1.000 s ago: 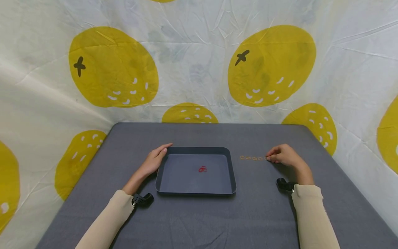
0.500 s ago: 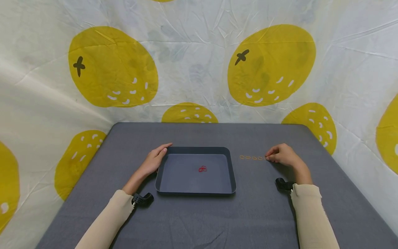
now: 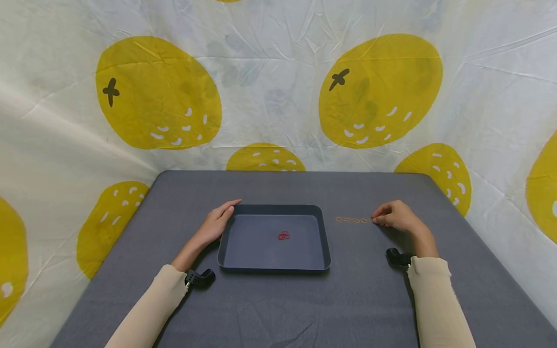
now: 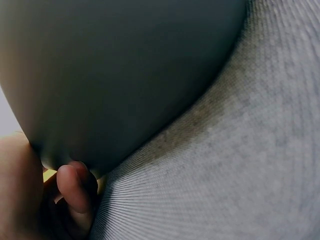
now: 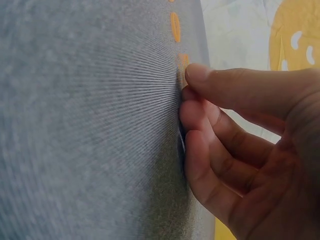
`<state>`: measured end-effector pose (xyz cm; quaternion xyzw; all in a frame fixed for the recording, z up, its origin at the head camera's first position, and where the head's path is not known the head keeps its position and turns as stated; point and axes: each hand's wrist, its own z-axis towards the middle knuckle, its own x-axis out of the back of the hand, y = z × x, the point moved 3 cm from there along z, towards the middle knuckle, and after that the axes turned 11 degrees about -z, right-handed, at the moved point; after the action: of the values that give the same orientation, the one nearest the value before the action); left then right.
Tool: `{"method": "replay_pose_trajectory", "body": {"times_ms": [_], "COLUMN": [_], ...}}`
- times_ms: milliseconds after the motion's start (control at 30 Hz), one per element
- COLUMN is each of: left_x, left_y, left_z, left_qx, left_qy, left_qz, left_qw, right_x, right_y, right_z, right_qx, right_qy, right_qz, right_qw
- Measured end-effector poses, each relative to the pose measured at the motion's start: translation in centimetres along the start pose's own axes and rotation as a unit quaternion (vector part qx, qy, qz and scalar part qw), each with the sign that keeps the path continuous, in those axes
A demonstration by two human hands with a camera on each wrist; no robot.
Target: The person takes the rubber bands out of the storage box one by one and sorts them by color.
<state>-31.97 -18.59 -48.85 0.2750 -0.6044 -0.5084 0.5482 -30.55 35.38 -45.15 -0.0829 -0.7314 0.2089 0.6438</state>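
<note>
The fingers of the right hand (image 3: 400, 217) are narrow, pinching an orange band (image 5: 185, 58) at the right end of the row of orange bands (image 3: 356, 221). The left hand (image 3: 214, 224) grips the left edge of the tray (image 3: 256, 251), in which red bands (image 3: 284, 236) lie. Compared with half a second ago, both hands stay in the same place. The grey worktop (image 3: 278, 309) stands before a white cloth (image 3: 270, 106) with yellow shapes. Row and tray have their long axes left to right.
</note>
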Motion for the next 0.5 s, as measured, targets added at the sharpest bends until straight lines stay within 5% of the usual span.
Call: {"method": "replay_pose_trajectory", "body": {"times_ms": [500], "left_x": [0.06], "left_y": [-0.05], "left_z": [0.00], "left_qx": [0.006], "left_qy": [-0.007], "left_qz": [-0.006], "left_qw": [0.9999], "right_x": [0.16], "right_y": [0.02], "right_z": [-0.24], "right_qx": [-0.002], "right_qy": [0.001], "right_qz": [0.015], "right_qw": [0.9999]}}
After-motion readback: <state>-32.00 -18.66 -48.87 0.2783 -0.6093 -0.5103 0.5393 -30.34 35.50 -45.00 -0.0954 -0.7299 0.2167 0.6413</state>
